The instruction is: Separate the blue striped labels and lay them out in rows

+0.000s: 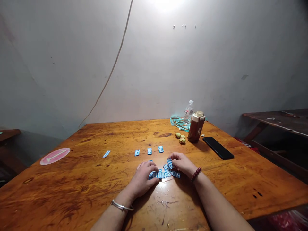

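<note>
Small blue-and-white labels (160,175) lie in a loose cluster on the wooden table between my hands. My left hand (143,176) curls over the cluster's left part, thumb and fingers closed around several labels; its palm side is hidden. At the cluster's right side, my right hand (182,163) pinches a few labels (169,163) between thumb and fingers, raised slightly above the others. Farther back stand three small groups in a row: a left group (137,152), a middle group (149,151) and a right group (160,149). Off to the left is a slanted label group (106,154).
A brown SPORT bottle (195,128), a clear water bottle (189,113), turquoise straps (178,122) and yellowish potato-like lumps (182,140) stand at the back right. A black phone (218,148) lies right of them. A pink oval sticker (55,156) marks the table's left.
</note>
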